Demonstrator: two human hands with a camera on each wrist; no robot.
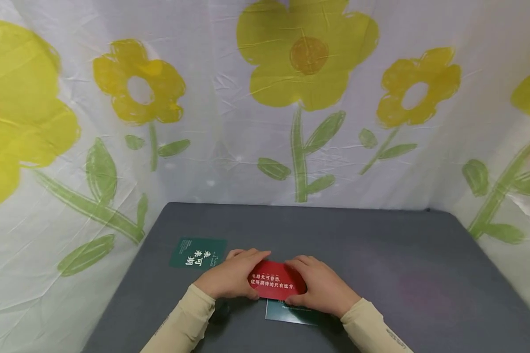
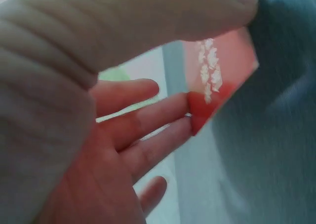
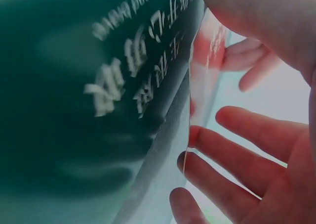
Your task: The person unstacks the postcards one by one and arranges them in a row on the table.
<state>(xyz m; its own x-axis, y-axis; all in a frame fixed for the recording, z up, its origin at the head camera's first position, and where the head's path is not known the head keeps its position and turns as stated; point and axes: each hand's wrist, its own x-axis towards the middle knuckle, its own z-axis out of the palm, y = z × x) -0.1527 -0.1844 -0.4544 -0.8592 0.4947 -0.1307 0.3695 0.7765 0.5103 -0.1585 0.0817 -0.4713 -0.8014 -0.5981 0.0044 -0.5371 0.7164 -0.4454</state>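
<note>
A red card (image 1: 271, 280) with lines of white writing is held up in front of me between both hands. My left hand (image 1: 230, 277) grips its left end, thumb at the lower corner and fingertips along the far edge; two fingertips meet the red card (image 2: 222, 75) in the left wrist view. The opposite end is gripped by my right hand (image 1: 324, 287), thumb on the near edge. Below the red card lies a dark green card (image 1: 287, 314), partly covered by it and by the right hand. That green card (image 3: 64, 70) fills much of the right wrist view.
Another green card (image 1: 183, 252) with large white characters lies on the dark grey table (image 1: 380, 245), just beyond my left hand. Behind and at both sides of the table hangs a pale curtain (image 1: 212, 122) printed with yellow flowers.
</note>
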